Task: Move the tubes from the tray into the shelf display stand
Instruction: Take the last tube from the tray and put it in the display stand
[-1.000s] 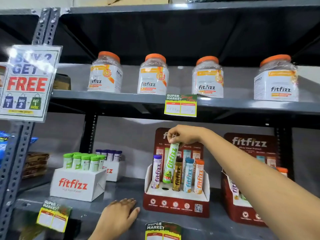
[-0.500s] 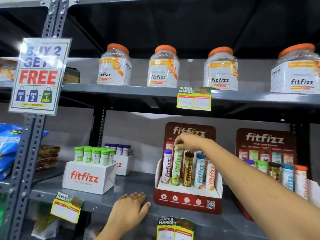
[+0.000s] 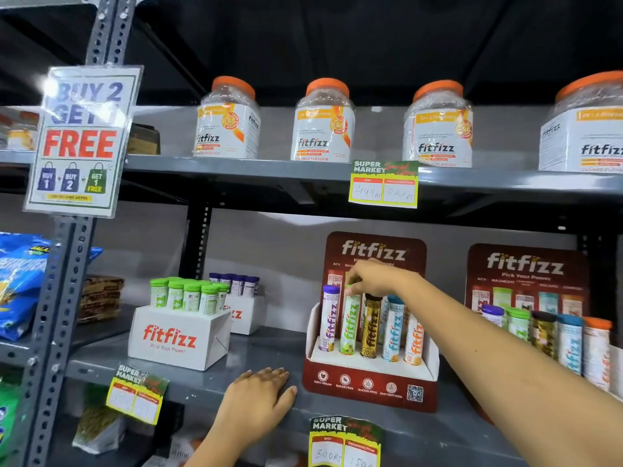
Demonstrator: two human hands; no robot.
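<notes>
A red fitfizz display stand (image 3: 371, 385) sits on the middle shelf and holds several upright tubes. My right hand (image 3: 372, 278) pinches the cap of the green tube (image 3: 350, 326), which stands in the second slot from the left, between a purple tube (image 3: 328, 320) and a gold tube (image 3: 370, 328). My left hand (image 3: 261, 396) lies flat, palm down, on the shelf edge just left of the stand. A white fitfizz tray (image 3: 178, 338) with several green-capped tubes (image 3: 188, 296) stands to the left on the same shelf.
Behind the white tray is a second white box with purple-capped tubes (image 3: 236, 284). Another red stand (image 3: 526, 281) full of tubes is at the right. Orange-lidded jars (image 3: 323, 121) line the upper shelf. Price tags (image 3: 384, 183) hang from the shelf edges, and a promo sign (image 3: 82, 139) hangs on the upright.
The green tube went from tilted above the stand down into its slot and now stands upright. My right hand came down with it. My left hand stays on the shelf.
</notes>
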